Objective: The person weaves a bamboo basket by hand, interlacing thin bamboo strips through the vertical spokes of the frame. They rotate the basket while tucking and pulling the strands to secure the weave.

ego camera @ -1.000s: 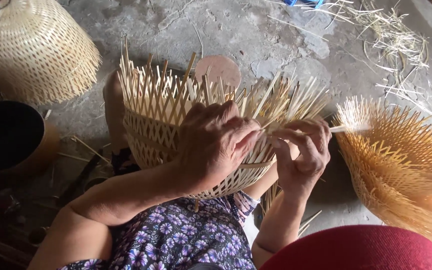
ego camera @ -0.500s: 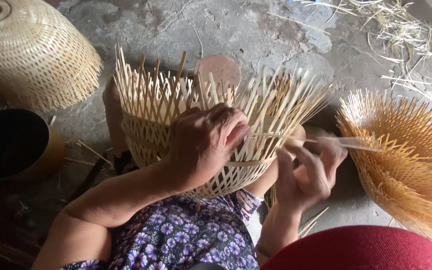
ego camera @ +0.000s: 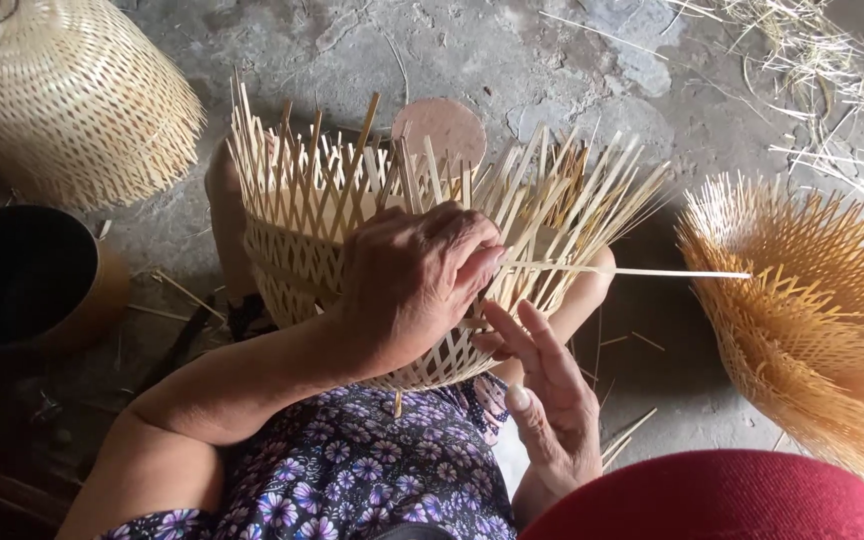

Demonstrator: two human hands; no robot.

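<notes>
The left hand (ego camera: pixel 414 280) is clamped over the rim of a half-woven bamboo basket (ego camera: pixel 302 255), fingers curled shut and pinching a thin bamboo strip (ego camera: pixel 642 271) right where it comes out of the weave. That strip sticks out flat toward the right, well past the basket's loose upright ends. The right hand (ego camera: pixel 550 400) sits just below and beside it, palm up and fingers spread open, gripping nothing, with its fingertips up against the basket's lower wall.

The basket itself rests tilted on the person's lap, against a purple floral dress (ego camera: pixel 372 475), with the open end and all those unwoven spikes pointing away from them. A round pinkish disc (ego camera: pixel 440 128) peeks out behind the spikes.

Everything's on a rough concrete floor (ego camera: pixel 512 60). Off to the right edge there's another unfinished basket (ego camera: pixel 812 310), more orange, lying on its side with its ends fanned out. In the far-left corner sits a finished pale woven basket (ego camera: pixel 67 95), upside down, and just below that a dark round pot (ego camera: pixel 22 280). Loose bamboo scraps (ego camera: pixel 812 60) are scattered in the far-right corner. A red rounded thing (ego camera: pixel 722 500) fills the near-right edge; can't tell what it is.
</notes>
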